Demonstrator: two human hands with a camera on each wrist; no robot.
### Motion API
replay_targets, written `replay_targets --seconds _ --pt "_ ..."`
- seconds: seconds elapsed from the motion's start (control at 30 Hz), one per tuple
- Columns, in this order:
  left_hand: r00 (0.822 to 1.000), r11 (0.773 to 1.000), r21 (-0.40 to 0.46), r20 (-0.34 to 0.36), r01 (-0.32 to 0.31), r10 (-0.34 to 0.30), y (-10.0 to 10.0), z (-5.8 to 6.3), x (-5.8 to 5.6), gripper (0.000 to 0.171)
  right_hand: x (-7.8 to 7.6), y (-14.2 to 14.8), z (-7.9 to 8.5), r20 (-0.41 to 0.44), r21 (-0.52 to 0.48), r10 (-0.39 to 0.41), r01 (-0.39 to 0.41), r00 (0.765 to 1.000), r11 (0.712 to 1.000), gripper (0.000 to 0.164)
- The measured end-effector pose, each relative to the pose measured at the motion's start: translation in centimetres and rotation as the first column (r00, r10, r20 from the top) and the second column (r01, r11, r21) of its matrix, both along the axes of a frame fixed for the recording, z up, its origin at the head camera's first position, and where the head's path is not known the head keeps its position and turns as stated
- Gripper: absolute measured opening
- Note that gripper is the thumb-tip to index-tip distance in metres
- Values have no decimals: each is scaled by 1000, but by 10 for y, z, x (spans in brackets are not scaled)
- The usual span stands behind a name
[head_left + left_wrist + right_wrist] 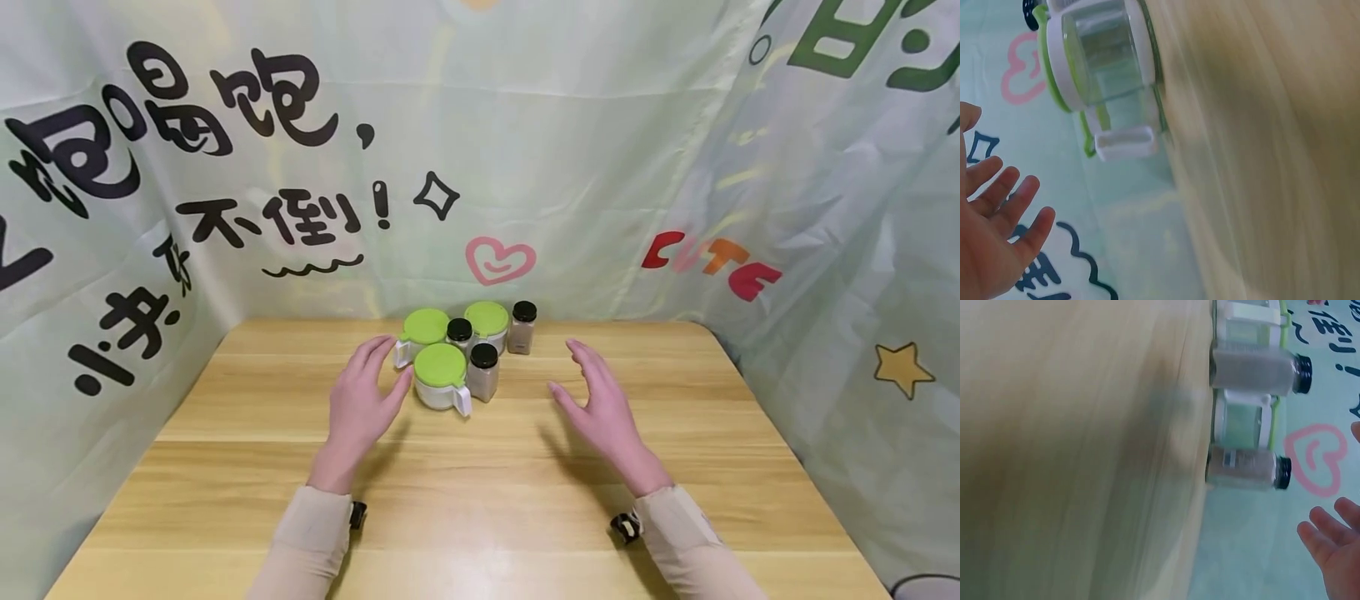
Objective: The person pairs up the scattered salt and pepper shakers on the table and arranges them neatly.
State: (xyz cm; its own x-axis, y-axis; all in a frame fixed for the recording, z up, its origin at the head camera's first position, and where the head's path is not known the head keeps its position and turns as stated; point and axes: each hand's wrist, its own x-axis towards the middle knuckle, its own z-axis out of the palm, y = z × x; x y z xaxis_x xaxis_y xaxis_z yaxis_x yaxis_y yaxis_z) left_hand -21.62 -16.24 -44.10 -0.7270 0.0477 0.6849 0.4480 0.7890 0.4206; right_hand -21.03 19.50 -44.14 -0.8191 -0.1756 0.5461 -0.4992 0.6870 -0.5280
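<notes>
Three clear jars with green lids and white handles stand grouped with three black-capped bottles at the table's back. My left hand (362,398) hovers beside the front green-lidded jar (441,375), its fingers spread and holding nothing. Behind that one are the left rear jar (425,327) and the right rear jar (487,320). A front bottle (483,373), a middle bottle (460,332) and a right bottle (523,327) stand among them, with greyish contents in those at the front and right. To the right of the group, my right hand (603,408) is held in the air, fingers relaxed, touching nothing.
The wooden table (480,500) spreads out in front of the group. Printed cloth (585,183) hangs close behind the containers and along both sides. A dark-rimmed round object (926,587) shows at the lower right corner. Each wrist wears a small black device.
</notes>
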Motion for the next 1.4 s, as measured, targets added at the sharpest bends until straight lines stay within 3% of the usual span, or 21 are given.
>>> replay_targets --seconds 0.13,0.23,0.43,0.63,0.83,1.17,1.4 --pt "994 999 14 102 43 -45 8 1 -6 55 -10 -13 -1 9 -22 49 -48 999 999 70" --pt "977 998 22 203 65 -68 11 -1 -8 60 -17 -24 -2 29 -20 89 -88 996 996 69" --pt "922 992 53 365 114 -126 10 -4 -14 71 -29 -45 -2 69 -10 162 -161 984 987 69" --pt "864 983 75 470 166 -182 7 -7 -18 82 -38 -64 -8 124 -9 211 -212 970 977 70" --pt "823 970 106 514 217 -241 7 -11 -23 89 -42 -78 -16 202 -16 214 -215 956 977 71" --pt "798 953 158 521 258 -303 12 -19 -40 92 -48 -86 -25 250 -49 165 -158 954 986 70" --pt "782 946 171 533 274 -323 10 -19 -47 91 -51 -87 -25 276 -156 202 -163 940 974 66"
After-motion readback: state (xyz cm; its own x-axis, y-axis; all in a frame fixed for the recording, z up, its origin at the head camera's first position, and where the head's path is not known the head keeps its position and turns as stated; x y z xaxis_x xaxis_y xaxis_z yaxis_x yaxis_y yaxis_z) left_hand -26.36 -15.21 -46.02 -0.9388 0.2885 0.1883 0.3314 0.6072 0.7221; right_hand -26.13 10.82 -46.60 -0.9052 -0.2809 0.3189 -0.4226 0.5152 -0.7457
